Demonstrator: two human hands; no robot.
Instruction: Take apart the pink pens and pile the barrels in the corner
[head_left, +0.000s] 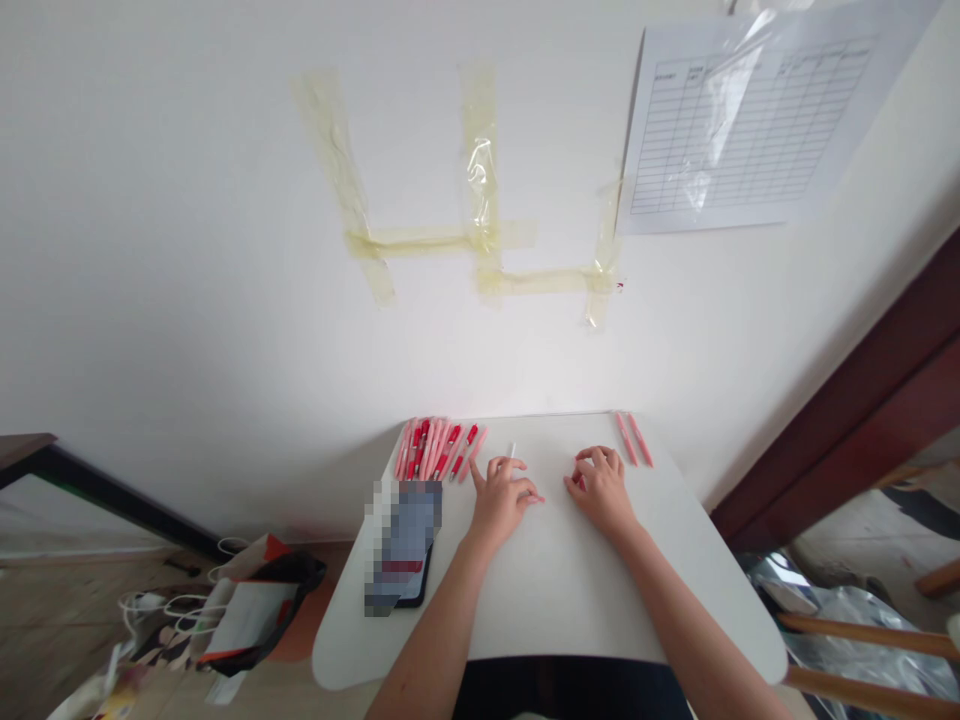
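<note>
On a small white table (555,590) my left hand (501,498) rests with its fingers curled, pinching a thin pink pen part that pokes out to the right; a thin white refill (511,450) lies just beyond it. My right hand (600,485) is closed on a small red piece. A row of several red and pink pens (439,448) lies at the table's back left. Two pink pens (634,440) lie at the back right.
A dark phone (405,545) lies at the table's left edge. The white wall right behind carries old tape strips (480,240) and a printed chart (742,120). A bag with clutter (247,610) sits on the floor at left; wooden furniture (862,420) stands at right.
</note>
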